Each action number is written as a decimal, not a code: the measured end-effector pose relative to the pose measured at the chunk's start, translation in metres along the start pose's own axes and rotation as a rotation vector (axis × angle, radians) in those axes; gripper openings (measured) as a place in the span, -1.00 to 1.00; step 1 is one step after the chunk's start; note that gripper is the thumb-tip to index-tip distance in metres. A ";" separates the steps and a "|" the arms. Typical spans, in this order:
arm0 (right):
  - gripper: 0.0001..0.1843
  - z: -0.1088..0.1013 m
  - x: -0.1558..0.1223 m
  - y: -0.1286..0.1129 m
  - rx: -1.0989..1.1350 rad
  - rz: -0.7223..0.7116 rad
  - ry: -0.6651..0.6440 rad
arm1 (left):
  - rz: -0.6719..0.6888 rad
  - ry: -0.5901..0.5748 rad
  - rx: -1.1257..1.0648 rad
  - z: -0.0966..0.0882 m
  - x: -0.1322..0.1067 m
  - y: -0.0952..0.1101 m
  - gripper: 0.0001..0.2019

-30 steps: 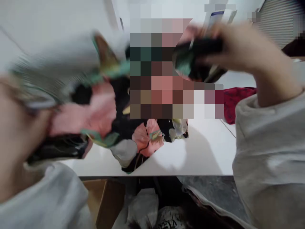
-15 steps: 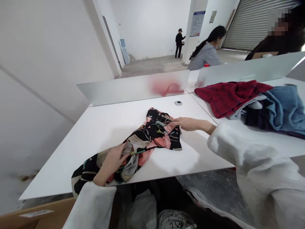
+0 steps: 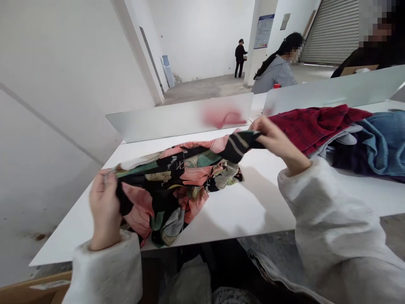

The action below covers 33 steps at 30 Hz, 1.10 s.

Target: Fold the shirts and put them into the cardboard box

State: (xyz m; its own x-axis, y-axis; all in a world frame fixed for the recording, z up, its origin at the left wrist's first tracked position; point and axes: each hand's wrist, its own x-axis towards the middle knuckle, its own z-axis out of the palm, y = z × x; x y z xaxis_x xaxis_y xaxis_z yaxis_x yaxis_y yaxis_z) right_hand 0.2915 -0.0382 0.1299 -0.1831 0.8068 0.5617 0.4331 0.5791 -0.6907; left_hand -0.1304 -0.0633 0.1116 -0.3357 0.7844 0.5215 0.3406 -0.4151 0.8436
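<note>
A black garment with a pink and green floral print (image 3: 177, 177) is stretched between my hands above a white table (image 3: 253, 211). My left hand (image 3: 104, 209) is closed on its near left end, raised a little over the table's front edge. My right hand (image 3: 274, 139) pinches the far right end, lifted near the divider. The cloth's middle sags and rests on the table.
A pile of red (image 3: 310, 124) and blue (image 3: 382, 143) clothes lies on the table to the right. A low grey divider (image 3: 177, 118) runs along the back. Two people sit beyond it and another stands far off. A cardboard box (image 3: 34, 287) and bags sit under the table.
Half a second ago the garment lay bunched on the table under my hands. Both hands have gripped its ends, lifted and pulled them apart, spreading it out.
</note>
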 end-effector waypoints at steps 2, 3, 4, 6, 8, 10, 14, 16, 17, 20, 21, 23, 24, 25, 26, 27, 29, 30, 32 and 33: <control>-0.85 -0.005 0.006 -0.021 0.083 -0.098 0.274 | 0.000 -0.016 -0.067 -0.003 0.009 0.019 -0.81; -0.85 -0.004 0.009 -0.028 0.072 -0.140 0.375 | 0.006 -0.052 -0.003 -0.002 0.013 0.023 -0.83; -0.84 0.000 0.012 -0.032 0.025 -0.169 0.436 | 0.029 -0.100 0.132 0.001 0.017 0.022 -0.83; -0.84 0.012 0.018 -0.029 -0.138 -0.172 0.431 | 0.107 -0.166 0.465 0.012 0.022 0.014 -0.78; -0.88 0.028 0.023 -0.015 -0.276 -0.109 0.326 | 0.161 -0.255 0.655 0.030 0.021 0.004 -0.69; -0.93 0.044 0.025 0.000 -0.312 -0.056 0.191 | 0.164 -0.468 0.608 0.053 0.015 -0.001 -0.62; -0.84 0.069 0.032 0.003 -0.232 -0.076 0.028 | 0.305 -0.817 0.391 0.104 0.006 0.006 -0.39; -0.85 0.076 0.039 -0.006 -0.169 -0.106 0.052 | 0.387 -0.910 0.334 0.126 0.011 0.009 -0.33; -0.87 0.078 0.043 -0.010 -0.139 -0.122 0.071 | 0.394 -0.947 0.301 0.135 0.016 0.008 -0.40; -0.89 0.080 0.056 -0.013 -0.057 -0.131 0.092 | 0.281 -0.895 0.127 0.148 0.035 -0.001 -0.72; -0.85 0.080 0.059 -0.009 -0.025 -0.111 0.061 | 0.217 -0.811 0.037 0.147 0.041 -0.004 -0.77; -0.75 0.080 0.065 0.003 0.052 -0.069 -0.080 | 0.102 -0.621 -0.141 0.141 0.051 -0.010 -0.80; -0.72 0.080 0.066 0.010 0.085 -0.060 -0.167 | 0.057 -0.552 -0.201 0.137 0.054 -0.012 -0.81; -0.71 0.082 0.068 0.016 0.104 -0.065 -0.236 | 0.017 -0.514 -0.232 0.132 0.057 -0.014 -0.82; -0.72 0.084 0.069 0.021 0.108 -0.074 -0.263 | -0.015 -0.506 -0.242 0.127 0.058 -0.016 -0.83; -0.74 0.086 0.070 0.026 0.107 -0.077 -0.249 | -0.036 -0.514 -0.241 0.123 0.059 -0.018 -0.85; -0.74 0.089 0.071 0.030 0.128 -0.043 -0.197 | -0.043 -0.532 -0.242 0.118 0.060 -0.021 -0.90; -0.75 0.091 0.071 0.031 0.164 -0.009 -0.199 | -0.035 -0.533 -0.251 0.116 0.061 -0.023 -0.92; -0.78 0.094 0.072 0.033 0.254 0.056 -0.283 | -0.024 -0.526 -0.278 0.115 0.062 -0.024 -0.93; -0.78 0.096 0.072 0.034 0.279 0.072 -0.329 | -0.030 -0.528 -0.293 0.114 0.063 -0.024 -0.93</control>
State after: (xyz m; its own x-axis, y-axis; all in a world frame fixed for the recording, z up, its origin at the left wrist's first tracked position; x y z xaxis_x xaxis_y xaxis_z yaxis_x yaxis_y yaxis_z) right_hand 0.2083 0.0510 0.1035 -0.4525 0.8143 0.3634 0.2081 0.4927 -0.8449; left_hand -0.0591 0.0485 0.1096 0.1652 0.8894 0.4263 0.0566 -0.4400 0.8962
